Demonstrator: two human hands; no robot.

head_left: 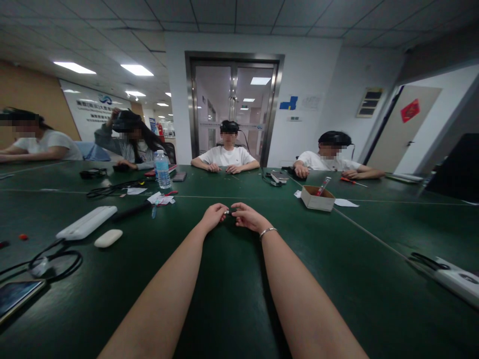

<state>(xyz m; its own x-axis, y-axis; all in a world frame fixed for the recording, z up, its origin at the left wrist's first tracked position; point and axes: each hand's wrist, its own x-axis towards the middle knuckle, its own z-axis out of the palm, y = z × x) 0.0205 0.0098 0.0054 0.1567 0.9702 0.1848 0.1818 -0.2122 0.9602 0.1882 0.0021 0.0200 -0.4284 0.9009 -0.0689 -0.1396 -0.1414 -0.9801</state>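
Both arms reach out over the dark green table [232, 279], and the hands almost meet at its middle. Between the fingertips is a small black and silver object [228, 213], too small to make out its kind. My left hand [214, 216] is closed in a pinch at the object's silver end. The fingers of my right hand [250, 217], with a silver bracelet [268, 232] at its wrist, are closed on the dark end. Fingers partly hide the object.
On the left lie a white power bank-like box [88, 222], a white oval case [108, 238], a phone [18, 298] and black cables. A water bottle [162, 169] stands farther back. A small box [318, 198] and a power strip [460, 281] are rightward. Several people sit opposite.
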